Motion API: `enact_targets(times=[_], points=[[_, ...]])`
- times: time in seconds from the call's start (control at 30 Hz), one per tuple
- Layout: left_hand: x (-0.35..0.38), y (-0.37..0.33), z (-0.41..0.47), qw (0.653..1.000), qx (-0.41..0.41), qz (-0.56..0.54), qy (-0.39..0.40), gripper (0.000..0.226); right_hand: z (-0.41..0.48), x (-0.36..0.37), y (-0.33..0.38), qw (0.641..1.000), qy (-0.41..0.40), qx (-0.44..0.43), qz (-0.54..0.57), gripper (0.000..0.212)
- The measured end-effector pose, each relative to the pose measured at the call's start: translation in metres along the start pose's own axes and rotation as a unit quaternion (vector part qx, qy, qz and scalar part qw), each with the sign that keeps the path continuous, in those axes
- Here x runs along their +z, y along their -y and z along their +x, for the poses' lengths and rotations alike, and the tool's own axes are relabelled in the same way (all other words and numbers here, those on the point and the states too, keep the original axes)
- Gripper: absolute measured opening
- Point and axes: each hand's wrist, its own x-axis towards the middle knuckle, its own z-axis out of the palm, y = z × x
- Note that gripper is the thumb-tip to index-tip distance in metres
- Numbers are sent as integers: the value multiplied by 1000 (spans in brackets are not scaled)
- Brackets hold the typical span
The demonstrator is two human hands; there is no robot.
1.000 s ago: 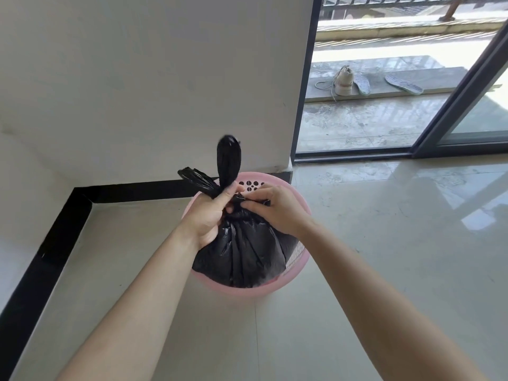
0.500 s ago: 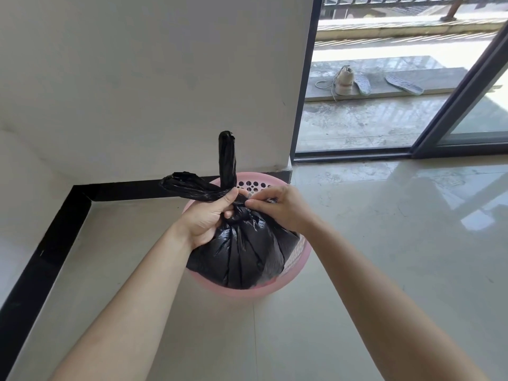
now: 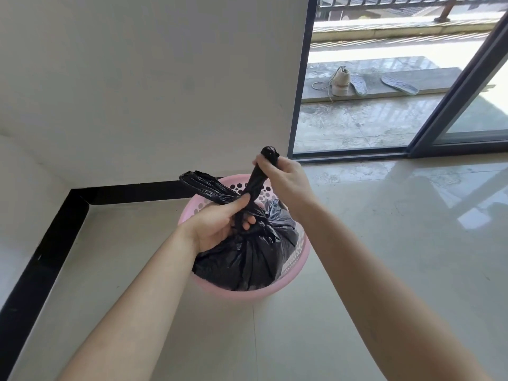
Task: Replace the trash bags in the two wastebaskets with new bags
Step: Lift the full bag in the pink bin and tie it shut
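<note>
Item: black trash bag (image 3: 247, 257), full, sitting inside the pink perforated wastebasket (image 3: 298, 266) on the tiled floor (image 3: 384, 270), in the corner by the white wall (image 3: 154, 78) and black baseboard (image 3: 132, 191). Bag mouth is being gathered into two twisted tails, apparently for knotting before removal. Left hand (image 3: 217, 225) is clenching the bag neck, thumb pressing across the crossing of the tails, fingers curling beneath; this seems to be pinning the bundle while the knot is drawn. Right hand (image 3: 280, 178) is closing fully around the upright tail (image 3: 258, 180), raising it above the basket rim, its tip poking out over the fist. The other tail (image 3: 204, 185) is lying free toward the left. A sneaker (image 3: 341, 82) is sitting outside the sliding door (image 3: 456, 92).
</note>
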Motion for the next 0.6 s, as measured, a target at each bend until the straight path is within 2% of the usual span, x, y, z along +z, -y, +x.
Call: enact_targets(times=[0.1,0.23,0.3,0.4,0.5,0.6], points=[[-5,2,3,993,34,-100,-47,30,0,2,-11,997,15,16,79,23],[-11,3,-1,986,48,-160,-27,32,-3,4,-9,977,9,107,182,23],[-13,3,-1,981,62,-184,-29,24,-4,-1,-7,968,-8,135,210,28],[-11,1,0,978,56,-196,-33,21,-7,-7,-10,972,48,138,187,26],[-12,-2,0,971,28,-229,-58,30,-11,-7,-9,969,146,123,156,8],[-16,-1,2,962,21,-255,-94,32,-9,-15,-12,963,199,147,108,37]])
